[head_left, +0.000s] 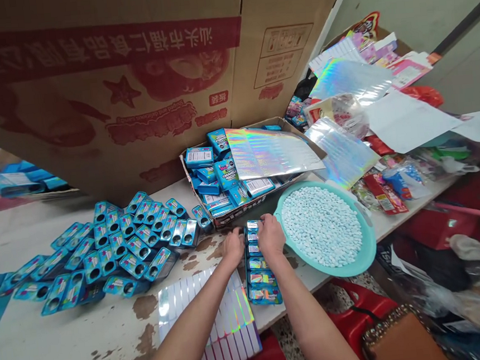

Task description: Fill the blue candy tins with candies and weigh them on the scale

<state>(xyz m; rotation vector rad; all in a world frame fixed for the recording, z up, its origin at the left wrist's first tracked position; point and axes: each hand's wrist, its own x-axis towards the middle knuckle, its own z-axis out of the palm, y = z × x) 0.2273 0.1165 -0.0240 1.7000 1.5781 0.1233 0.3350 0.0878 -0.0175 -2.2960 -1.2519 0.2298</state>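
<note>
A row of small blue candy boxes [262,279], with shiny silver strips across their tops, stands at the table's front edge. My left hand [232,249] is closed against the row's far left side, its fingers bent. From the right, my right hand [271,236] is closed over the far boxes, fingertips at their tops; its grip is partly hidden. Just right of it sits a turquoise basin [371,250] heaped with pale blue candies [322,226]. Beneath my left forearm lies a sheet of silver stickers [229,298].
Many blue boxes with round openings [117,244] stand grouped on the left. Behind my hands, an open carton [242,208] holds filled packs under a holographic sheet [273,150]. A large cardboard box [165,97] rises behind. Wrappers and sheets [406,118] clutter the right; a red stool [360,304] is below.
</note>
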